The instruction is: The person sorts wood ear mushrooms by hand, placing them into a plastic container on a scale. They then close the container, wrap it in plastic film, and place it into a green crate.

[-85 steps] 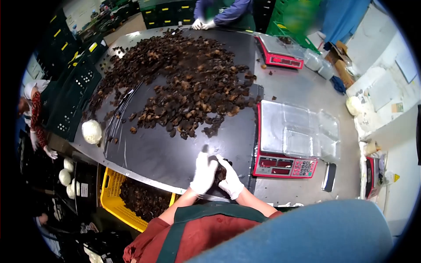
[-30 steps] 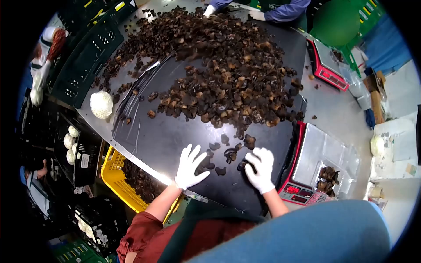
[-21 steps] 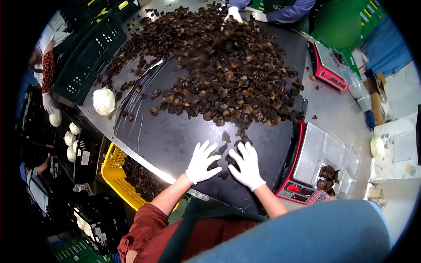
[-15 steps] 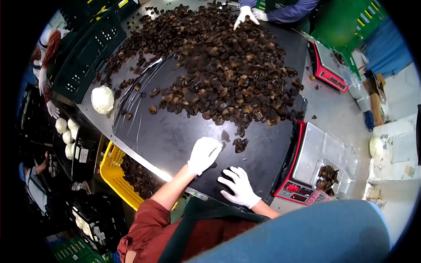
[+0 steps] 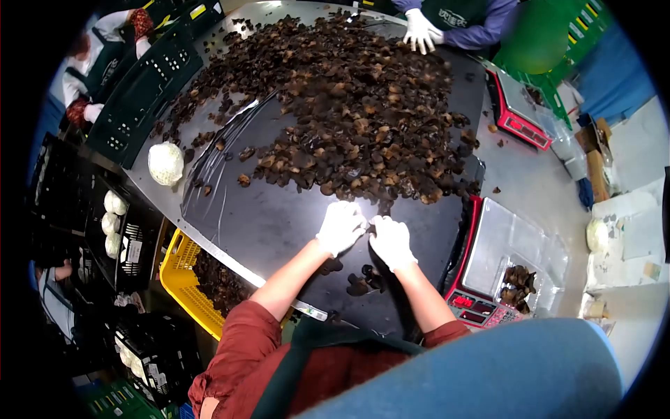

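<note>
A large heap of dark brown, fungus-like pieces [image 5: 363, 119] covers the far and middle part of the black table surface [image 5: 279, 223]. At the heap's near edge, my left hand [image 5: 341, 228] and my right hand [image 5: 391, 241], both in white gloves, are close together with bent fingers. A small dark piece [image 5: 371, 228] shows between the fingertips, and both hands seem to pinch it. Several loose dark pieces [image 5: 364, 281] lie on the black surface nearer to my body.
A red scale [image 5: 481, 279] with dark pieces in a clear tray stands at the right, another scale [image 5: 516, 112] behind it. A yellow basket [image 5: 183, 279] is at lower left. A white round bundle [image 5: 166, 164] sits at the left edge. Co-workers stand at the far side and left.
Both my hands have moved forward and come together at the heap's edge. Loose dark pieces now lie nearer my body. The far co-worker's hands moved slightly right; the left co-worker changed posture.
</note>
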`<action>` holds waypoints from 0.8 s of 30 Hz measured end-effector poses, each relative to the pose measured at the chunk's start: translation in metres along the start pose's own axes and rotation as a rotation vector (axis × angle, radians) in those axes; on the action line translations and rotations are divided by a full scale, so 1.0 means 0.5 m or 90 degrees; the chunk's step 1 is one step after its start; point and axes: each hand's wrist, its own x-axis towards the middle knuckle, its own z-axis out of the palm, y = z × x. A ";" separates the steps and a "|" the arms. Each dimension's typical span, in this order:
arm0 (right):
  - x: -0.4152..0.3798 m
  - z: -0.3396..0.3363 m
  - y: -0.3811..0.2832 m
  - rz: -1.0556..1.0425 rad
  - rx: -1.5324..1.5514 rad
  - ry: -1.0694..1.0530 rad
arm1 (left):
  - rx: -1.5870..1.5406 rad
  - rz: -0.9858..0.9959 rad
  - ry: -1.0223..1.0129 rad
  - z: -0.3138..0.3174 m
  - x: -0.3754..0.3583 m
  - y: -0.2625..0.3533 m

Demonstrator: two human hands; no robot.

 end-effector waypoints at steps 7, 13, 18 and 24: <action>0.033 0.018 0.019 -0.034 -0.033 0.111 | -0.563 -0.437 0.339 -0.117 -0.128 -0.027; 0.066 0.034 0.007 -0.083 -0.113 0.038 | -0.486 -0.663 0.662 -0.193 -0.343 -0.141; 0.073 0.008 -0.004 -0.033 -0.024 0.026 | -0.648 -0.905 0.896 -0.201 -0.569 -0.205; 0.076 -0.079 -0.135 -0.175 0.428 -0.126 | -0.564 -0.600 0.107 -0.153 -0.480 0.038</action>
